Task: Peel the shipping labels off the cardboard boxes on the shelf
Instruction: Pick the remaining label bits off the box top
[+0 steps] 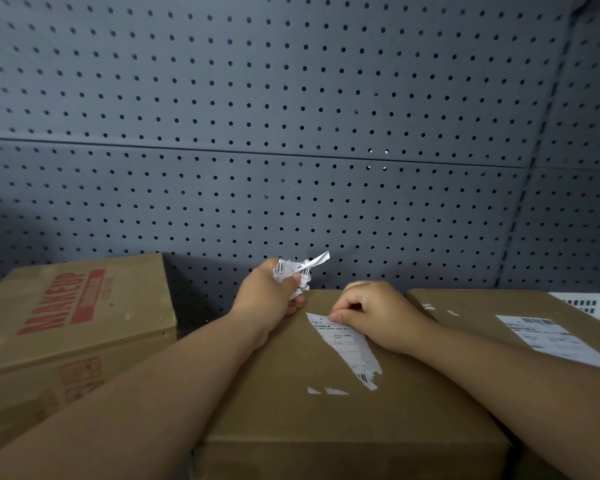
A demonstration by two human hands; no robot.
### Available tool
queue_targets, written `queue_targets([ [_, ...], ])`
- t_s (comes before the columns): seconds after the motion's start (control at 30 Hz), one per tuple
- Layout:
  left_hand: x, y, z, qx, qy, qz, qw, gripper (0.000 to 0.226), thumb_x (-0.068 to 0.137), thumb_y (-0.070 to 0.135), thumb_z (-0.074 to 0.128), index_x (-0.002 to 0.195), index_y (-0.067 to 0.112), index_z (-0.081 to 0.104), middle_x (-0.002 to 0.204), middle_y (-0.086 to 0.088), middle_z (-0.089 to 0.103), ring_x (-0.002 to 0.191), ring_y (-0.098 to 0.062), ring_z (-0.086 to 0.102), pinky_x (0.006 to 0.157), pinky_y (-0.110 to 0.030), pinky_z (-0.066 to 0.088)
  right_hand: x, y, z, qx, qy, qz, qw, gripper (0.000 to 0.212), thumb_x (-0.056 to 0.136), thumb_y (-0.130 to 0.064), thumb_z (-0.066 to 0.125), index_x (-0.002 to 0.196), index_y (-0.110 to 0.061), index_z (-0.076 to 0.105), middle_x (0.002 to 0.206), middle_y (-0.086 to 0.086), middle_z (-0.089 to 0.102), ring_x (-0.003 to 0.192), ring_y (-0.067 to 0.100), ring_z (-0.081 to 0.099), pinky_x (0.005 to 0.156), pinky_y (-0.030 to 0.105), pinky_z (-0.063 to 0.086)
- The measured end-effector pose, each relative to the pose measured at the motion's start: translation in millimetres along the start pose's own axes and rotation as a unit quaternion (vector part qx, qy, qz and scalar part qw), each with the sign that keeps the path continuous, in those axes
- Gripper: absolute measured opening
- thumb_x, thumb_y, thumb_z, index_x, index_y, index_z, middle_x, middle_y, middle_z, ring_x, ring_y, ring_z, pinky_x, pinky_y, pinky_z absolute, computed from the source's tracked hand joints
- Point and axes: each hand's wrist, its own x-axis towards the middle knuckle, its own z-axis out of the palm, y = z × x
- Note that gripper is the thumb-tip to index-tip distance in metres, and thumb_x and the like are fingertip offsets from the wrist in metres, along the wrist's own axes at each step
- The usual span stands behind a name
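The work was partway through the middle box (291,403), the one nearest the person. A torn label (343,344) remained stuck on its top face as a ragged strip running from 11 o'clock toward 5 o'clock. Two small white scraps (327,390) were left on the cardboard at the strip's 7 o'clock.

The right hand (378,315) rested on the box with its fingers (355,304) curled, the thumb and forefinger pinching the strip's upper end. The left hand (274,292), at 10 o'clock of the right, gripped a crumpled wad of peeled label (300,270) and leaned on the box's far edge.

The step in hand looked like lifting the rest of this label. The next move probably called for a slow pull kept low along the strip, since the paper had plainly torn already.

At 3 o'clock the right box (465,306) carried a whole label (548,339), not yet touched. At 9 o'clock stood the left box (84,306), printed in red, with no white label showing on the faces in view. A grey pegboard (291,133) backed the shelf.
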Motion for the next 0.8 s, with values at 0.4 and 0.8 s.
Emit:
queue_targets([
  [0.4, 0.0, -0.2, -0.1, -0.005, -0.004, -0.001, 1.0, 0.009, 0.097, 0.014, 0.052, 0.092, 0.019, 0.058, 0.079, -0.01, 0.068, 0.073, -0.021, 0.066, 0.079, -0.036, 0.058, -5.6, -1.4, -5.2, 0.097, -0.01, 0.031, 0.995, 0.023, 0.086, -0.021, 0.066, 0.066, -0.033, 0.06, 0.079, -0.015, 0.064, 0.08, 0.003, 0.061, 0.083, 0.03, 0.051],
  [0.8, -0.6, 1.9, -0.2, -0.01, -0.002, -0.005, 1.0, 0.008, 0.097, 0.015, 0.053, 0.092, 0.02, 0.057, 0.075, -0.007, 0.067, 0.07, -0.017, 0.064, 0.075, -0.033, 0.058, -7.4, 5.0, -15.7, 0.248, -0.076, 0.088, 0.962, 0.011, 0.08, -0.02, 0.072, 0.088, -0.019, 0.066, 0.093, -0.005, 0.073, 0.09, 0.007, 0.067, 0.089, 0.027, 0.051],
])
